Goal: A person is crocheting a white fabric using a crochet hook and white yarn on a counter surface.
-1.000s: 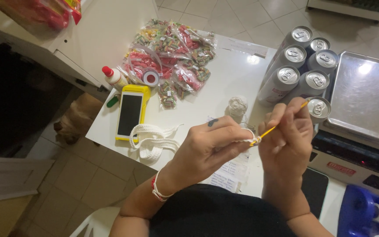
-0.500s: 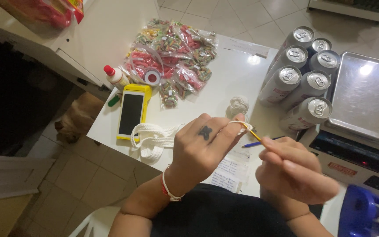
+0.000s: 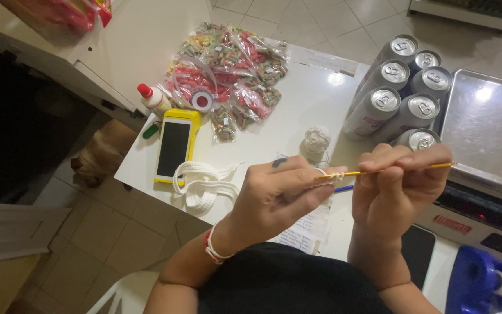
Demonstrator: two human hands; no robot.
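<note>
The right hand [image 3: 399, 186] pinched a yellow crochet hook [image 3: 379, 171] in closed fingers, level, just in front of the cans [image 3: 399, 96]. The left hand [image 3: 283, 195] pinched white yarn loops [image 3: 336, 175] on its shaft. A loosened pinch probably risked loops slipping off.

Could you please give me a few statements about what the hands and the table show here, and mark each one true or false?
1. The right hand holds a thin yellow hook. True.
2. The left hand rests flat on the phone. False: it is raised, pinching white loops of yarn on the hook.
3. Drink cans stand grouped on the table. True.
4. The bags of sweets sit on the scale. False: they lie on the table, beyond the phone.
5. A white crocheted strip lies beside the phone. True.
</note>
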